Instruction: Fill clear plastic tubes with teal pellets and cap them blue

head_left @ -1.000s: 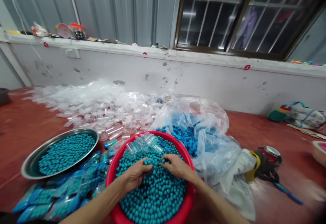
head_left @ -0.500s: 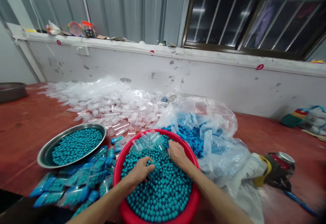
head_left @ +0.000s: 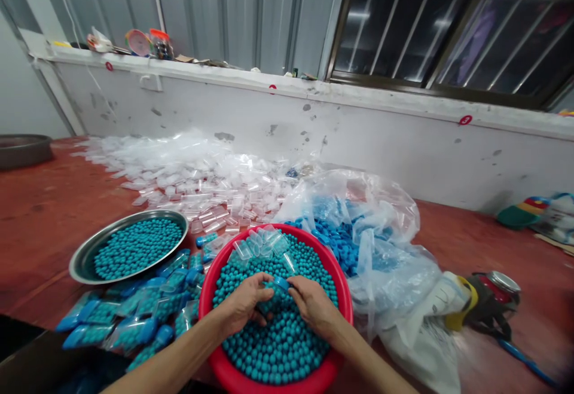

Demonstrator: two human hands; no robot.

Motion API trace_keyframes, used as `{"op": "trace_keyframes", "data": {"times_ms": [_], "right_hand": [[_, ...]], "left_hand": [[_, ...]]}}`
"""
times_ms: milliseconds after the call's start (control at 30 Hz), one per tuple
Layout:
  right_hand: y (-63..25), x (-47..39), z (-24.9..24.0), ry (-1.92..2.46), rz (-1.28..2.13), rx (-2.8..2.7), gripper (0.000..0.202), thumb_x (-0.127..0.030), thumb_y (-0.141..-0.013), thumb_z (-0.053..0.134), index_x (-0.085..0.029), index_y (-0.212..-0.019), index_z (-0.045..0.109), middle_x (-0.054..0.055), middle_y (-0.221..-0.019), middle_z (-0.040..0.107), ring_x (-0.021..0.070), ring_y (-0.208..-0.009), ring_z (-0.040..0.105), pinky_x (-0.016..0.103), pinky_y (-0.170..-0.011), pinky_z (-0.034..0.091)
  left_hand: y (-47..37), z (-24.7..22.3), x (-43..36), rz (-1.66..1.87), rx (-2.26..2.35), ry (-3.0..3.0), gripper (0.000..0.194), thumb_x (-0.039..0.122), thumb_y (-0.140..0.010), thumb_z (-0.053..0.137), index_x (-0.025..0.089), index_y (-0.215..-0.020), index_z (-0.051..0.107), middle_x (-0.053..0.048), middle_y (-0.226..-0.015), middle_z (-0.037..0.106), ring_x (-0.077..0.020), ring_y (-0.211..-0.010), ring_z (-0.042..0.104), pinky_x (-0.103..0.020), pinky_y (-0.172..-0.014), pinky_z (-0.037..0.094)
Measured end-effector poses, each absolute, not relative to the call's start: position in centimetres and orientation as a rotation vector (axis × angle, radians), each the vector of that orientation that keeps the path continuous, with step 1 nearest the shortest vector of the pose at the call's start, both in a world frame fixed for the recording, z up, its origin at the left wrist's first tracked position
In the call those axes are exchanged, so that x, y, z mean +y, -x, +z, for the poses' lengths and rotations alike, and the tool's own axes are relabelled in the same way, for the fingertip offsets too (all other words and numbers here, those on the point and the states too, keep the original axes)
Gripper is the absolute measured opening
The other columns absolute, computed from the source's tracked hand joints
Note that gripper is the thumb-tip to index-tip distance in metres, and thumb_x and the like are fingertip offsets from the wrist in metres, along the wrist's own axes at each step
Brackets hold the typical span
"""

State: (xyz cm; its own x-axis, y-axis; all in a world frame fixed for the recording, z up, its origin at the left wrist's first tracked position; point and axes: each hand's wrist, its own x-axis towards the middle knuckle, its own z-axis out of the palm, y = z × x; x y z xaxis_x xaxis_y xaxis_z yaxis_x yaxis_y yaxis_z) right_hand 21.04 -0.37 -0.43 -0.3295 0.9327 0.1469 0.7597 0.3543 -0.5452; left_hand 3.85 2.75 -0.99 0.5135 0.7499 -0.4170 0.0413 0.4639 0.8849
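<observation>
Over red basin point(head_left: 344, 298), tube point(head_left: 275, 299) is gripped by left hand point(head_left: 246, 304), blue cap point(head_left: 281, 283) pinched by right hand point(head_left: 313, 304); capping likely underway, square press needed.

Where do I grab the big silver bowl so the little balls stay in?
Take the silver bowl by its rim, coming from the left. Its rim stands out above the turquoise beads, so it should pinch easily, while filled containers crowd its near right side. Keeping it level would probably help, since the beads lie loose.

barred window point(head_left: 448, 29), orange-lidded jar point(head_left: 162, 46) on white ledge point(head_left: 215, 77), grey basin point(head_left: 22, 152) far left
</observation>
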Motion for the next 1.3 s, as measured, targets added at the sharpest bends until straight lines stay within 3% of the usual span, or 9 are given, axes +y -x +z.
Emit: {"op": "trace_keyframes", "data": {"times_ms": [200, 333, 500, 767, 900, 1000, 1100, 1167, 1300], "right_hand": [[-21.1, -0.8, 1.1, 1.390, 0.858, -1.850, 0.017, -0.021, -0.082, 0.042, -0.018, -0.081, 0.059, -0.003, -0.067, 0.058, 0.0121, -0.063, 0.052, 0.020, -0.058, 0.038], [-20.5, -1.3, 1.4, 1.387, 0.833, -1.772, 0.025, -0.024, -0.084, 0.040, -0.019, -0.082, 0.064, -0.003, -0.063, 0.057, 0.0115, -0.059, 0.050, 0.020, -0.055, 0.036], [-20.2, -1.5, 1.5, 1.348, 0.759, -1.813, 0.027, -0.022, -0.084, 0.039, -0.018, -0.073, 0.064, -0.002, -0.059, 0.055, 0.0112, -0.057, 0.050, 0.020, -0.054, 0.036], [-20.7, -1.6, 0.9, 1.174, 0.762, -2.005, 0.025, -0.021, -0.083, 0.042, -0.017, -0.069, 0.063, -0.002, -0.058, 0.053, 0.0105, -0.056, 0.048, 0.021, -0.056, 0.034], [-21.4, -1.4, 1.0, 1.169, 1.217, -1.674, 0.013, -0.021, -0.072, 0.054, -0.018, -0.080, 0.064, -0.003, -0.064, 0.054, 0.0100, -0.056, 0.049, 0.022, -0.055, 0.038], [-21.5, -0.9, 0.8, 1.144, 1.449, -1.281, 0.027, -0.023, -0.064, 0.061, -0.017, -0.090, 0.061, -0.003, -0.069, 0.054, 0.0089, -0.050, 0.047, 0.023, -0.050, 0.042], [-21.0, -0.6, 0.5, 1.169, 1.380, -1.128, 0.044, -0.027, -0.063, 0.061, -0.016, -0.106, 0.054, 0.000, -0.075, 0.057, 0.0125, -0.057, 0.053, 0.027, -0.053, 0.046], [-20.6, -0.9, 0.4, 1.207, 1.275, -1.263, 0.045, -0.029, -0.070, 0.055, -0.015, -0.113, 0.052, 0.004, -0.084, 0.060, 0.0160, -0.067, 0.056, 0.029, -0.059, 0.048], [-20.2, -2.3, 0.9, 1.278, 1.133, -1.781, 0.054, -0.035, -0.077, 0.050, -0.016, -0.127, 0.041, 0.011, -0.121, 0.049, 0.0223, -0.097, 0.053, 0.035, -0.081, 0.044]], "left_hand": [[-4.5, -0.4, 1.6, 0.631, 0.846, -1.122, 0.036, 0.037, -0.068, 0.057, 0.018, -0.094, 0.040, 0.005, -0.066, 0.053, -0.0068, -0.041, 0.053, -0.014, -0.030, 0.028], [-4.8, -0.6, 1.1, 0.698, 0.832, -1.065, 0.052, 0.041, -0.069, 0.056, 0.018, -0.110, 0.035, 0.003, -0.070, 0.055, -0.0065, -0.040, 0.051, -0.014, -0.030, 0.030], [-4.9, -0.5, 0.6, 0.759, 0.864, -1.094, 0.060, 0.043, -0.067, 0.058, 0.017, -0.116, 0.034, 0.005, -0.063, 0.053, -0.0061, -0.036, 0.049, -0.014, -0.029, 0.031], [-5.1, -0.4, -0.2, 0.780, 1.012, -1.141, 0.040, 0.038, -0.070, 0.053, 0.018, -0.102, 0.041, 0.010, -0.050, 0.043, -0.0023, -0.027, 0.035, -0.012, -0.025, 0.023], [-4.4, -0.2, -0.1, 0.700, 0.927, -1.160, 0.041, 0.039, -0.071, 0.052, 0.020, -0.104, 0.038, 0.008, -0.057, 0.050, -0.0067, -0.034, 0.048, -0.014, -0.030, 0.032], [-4.2, 0.3, 0.2, 0.634, 0.859, -1.199, 0.040, 0.040, -0.072, 0.050, 0.020, -0.104, 0.035, 0.007, -0.059, 0.051, -0.0077, -0.035, 0.050, -0.015, -0.032, 0.035], [-4.4, 0.5, 0.0, 0.642, 0.921, -1.268, 0.035, 0.038, -0.074, 0.047, 0.020, -0.102, 0.035, 0.009, -0.056, 0.046, -0.0054, -0.030, 0.042, -0.016, -0.030, 0.032], [-4.8, 0.4, -0.4, 0.687, 0.985, -1.304, 0.032, 0.036, -0.075, 0.046, 0.020, -0.101, 0.037, 0.009, -0.059, 0.045, -0.0040, -0.031, 0.038, -0.016, -0.030, 0.031], [-5.5, 0.0, -1.0, 0.824, 1.025, -1.331, 0.034, 0.031, -0.076, 0.046, 0.020, -0.108, 0.040, 0.005, -0.066, 0.050, -0.0079, -0.046, 0.045, -0.018, -0.040, 0.037]]}}
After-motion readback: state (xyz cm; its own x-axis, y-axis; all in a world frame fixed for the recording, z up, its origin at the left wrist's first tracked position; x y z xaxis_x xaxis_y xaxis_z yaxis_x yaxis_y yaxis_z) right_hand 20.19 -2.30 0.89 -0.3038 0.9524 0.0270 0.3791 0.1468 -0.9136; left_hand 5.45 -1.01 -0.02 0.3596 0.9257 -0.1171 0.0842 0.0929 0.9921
